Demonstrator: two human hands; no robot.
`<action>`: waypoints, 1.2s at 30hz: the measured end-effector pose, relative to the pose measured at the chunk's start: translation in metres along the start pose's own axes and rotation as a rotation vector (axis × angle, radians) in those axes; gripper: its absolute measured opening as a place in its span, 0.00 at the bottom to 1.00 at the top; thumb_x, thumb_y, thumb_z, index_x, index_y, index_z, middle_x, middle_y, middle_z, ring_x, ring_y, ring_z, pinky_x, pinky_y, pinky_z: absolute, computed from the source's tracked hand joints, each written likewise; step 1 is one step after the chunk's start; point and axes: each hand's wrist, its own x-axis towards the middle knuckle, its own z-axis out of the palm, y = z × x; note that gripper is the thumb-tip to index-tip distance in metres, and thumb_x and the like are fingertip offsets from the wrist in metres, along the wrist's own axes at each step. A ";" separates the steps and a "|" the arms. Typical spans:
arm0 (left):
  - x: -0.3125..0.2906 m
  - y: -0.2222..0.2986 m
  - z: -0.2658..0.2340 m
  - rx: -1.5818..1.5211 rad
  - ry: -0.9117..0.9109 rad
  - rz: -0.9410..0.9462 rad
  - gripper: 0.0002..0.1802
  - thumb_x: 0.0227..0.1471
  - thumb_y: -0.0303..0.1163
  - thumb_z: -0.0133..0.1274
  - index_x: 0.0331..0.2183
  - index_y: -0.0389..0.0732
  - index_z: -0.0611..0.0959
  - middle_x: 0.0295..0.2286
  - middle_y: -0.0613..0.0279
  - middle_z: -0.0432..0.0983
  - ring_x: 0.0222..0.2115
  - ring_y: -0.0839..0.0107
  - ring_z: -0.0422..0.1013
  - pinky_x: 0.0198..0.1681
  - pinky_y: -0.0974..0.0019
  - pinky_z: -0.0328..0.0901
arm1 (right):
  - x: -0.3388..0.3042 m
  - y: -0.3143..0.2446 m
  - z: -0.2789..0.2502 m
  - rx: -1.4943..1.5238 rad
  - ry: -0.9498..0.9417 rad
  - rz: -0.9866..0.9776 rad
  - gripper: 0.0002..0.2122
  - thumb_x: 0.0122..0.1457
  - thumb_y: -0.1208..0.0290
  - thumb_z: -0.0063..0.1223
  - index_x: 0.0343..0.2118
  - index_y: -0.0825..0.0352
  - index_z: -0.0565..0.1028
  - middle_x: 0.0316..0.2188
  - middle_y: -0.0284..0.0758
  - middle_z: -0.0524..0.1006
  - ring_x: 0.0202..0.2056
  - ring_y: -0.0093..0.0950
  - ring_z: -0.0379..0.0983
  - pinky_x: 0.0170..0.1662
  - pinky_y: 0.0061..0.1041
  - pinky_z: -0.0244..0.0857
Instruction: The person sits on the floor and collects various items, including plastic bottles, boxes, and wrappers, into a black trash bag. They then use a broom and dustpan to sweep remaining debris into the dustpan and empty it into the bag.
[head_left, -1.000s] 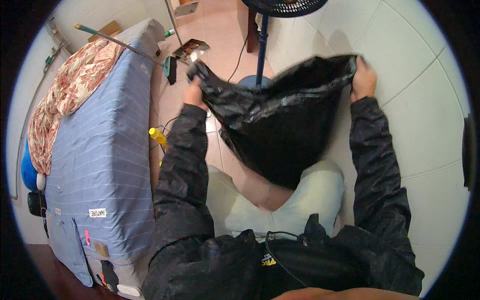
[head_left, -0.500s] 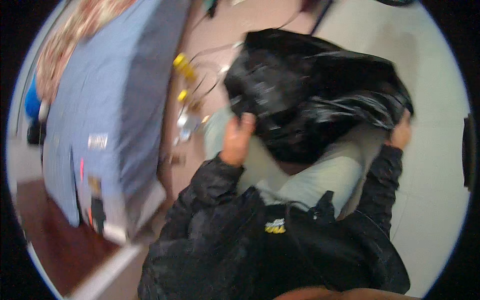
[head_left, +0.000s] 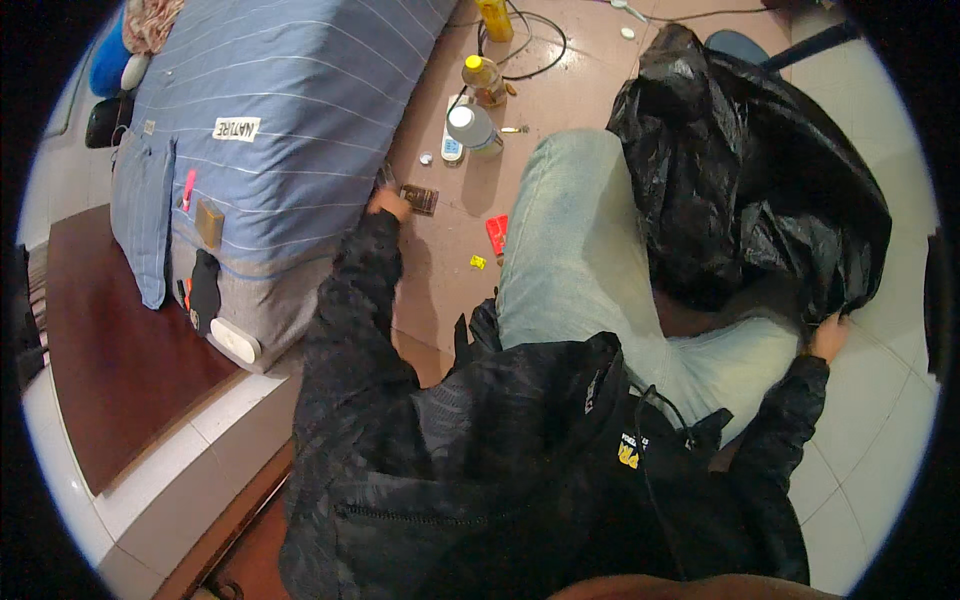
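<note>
My right hand (head_left: 828,338) grips the lower edge of a big black plastic bag (head_left: 775,190), which spreads over the floor beside my right knee. Down on the floor at the bed's side is my left hand (head_left: 390,203), its fingers closed around a small greyish thing that I cannot make out. Touching distance away lies a dark flat packet (head_left: 418,199). A red packet (head_left: 497,235) and a small yellow scrap (head_left: 477,262) rest nearer my leg.
Beyond my left hand stand a white-capped bottle (head_left: 473,128), a yellow-capped bottle (head_left: 484,80) and a yellow bottle (head_left: 494,20). A white remote (head_left: 453,145) and a black cable (head_left: 550,70) lie there. The blue-covered bed (head_left: 290,110) borders the left.
My left hand has left the bag and reached down left to the floor by the bed. My right hand keeps the bag, now lower and further right. The view has shifted.
</note>
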 end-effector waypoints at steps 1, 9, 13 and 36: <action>0.019 -0.026 -0.001 -0.148 0.181 0.083 0.33 0.51 0.37 0.53 0.60 0.42 0.71 0.57 0.48 0.69 0.56 0.57 0.68 0.59 0.58 0.63 | 0.000 -0.006 -0.002 0.045 0.010 0.016 0.25 0.67 0.54 0.41 0.46 0.78 0.74 0.40 0.54 0.78 0.39 0.51 0.72 0.45 0.39 0.65; 0.148 -0.082 0.004 0.095 0.153 0.199 0.33 0.53 0.41 0.54 0.59 0.41 0.70 0.58 0.48 0.67 0.57 0.56 0.66 0.60 0.57 0.61 | -0.011 -0.029 -0.040 0.641 -0.144 0.603 0.21 0.66 0.58 0.47 0.52 0.74 0.72 0.42 0.45 0.78 0.42 0.41 0.74 0.45 0.32 0.68; 0.201 -0.093 0.017 0.084 0.151 0.270 0.33 0.54 0.43 0.54 0.59 0.41 0.70 0.58 0.48 0.67 0.58 0.56 0.65 0.60 0.57 0.60 | -0.018 -0.025 -0.067 -0.339 -0.254 0.004 0.21 0.68 0.60 0.44 0.57 0.71 0.68 0.50 0.44 0.76 0.46 0.35 0.75 0.48 0.33 0.70; -0.259 0.114 -0.253 -1.280 -0.557 0.737 0.49 0.44 0.36 0.67 0.62 0.29 0.61 0.48 0.48 0.73 0.48 0.62 0.70 0.55 0.63 0.62 | -0.003 -0.118 -0.053 0.000 -0.089 0.406 0.23 0.68 0.57 0.43 0.50 0.76 0.74 0.42 0.55 0.77 0.42 0.47 0.73 0.47 0.38 0.66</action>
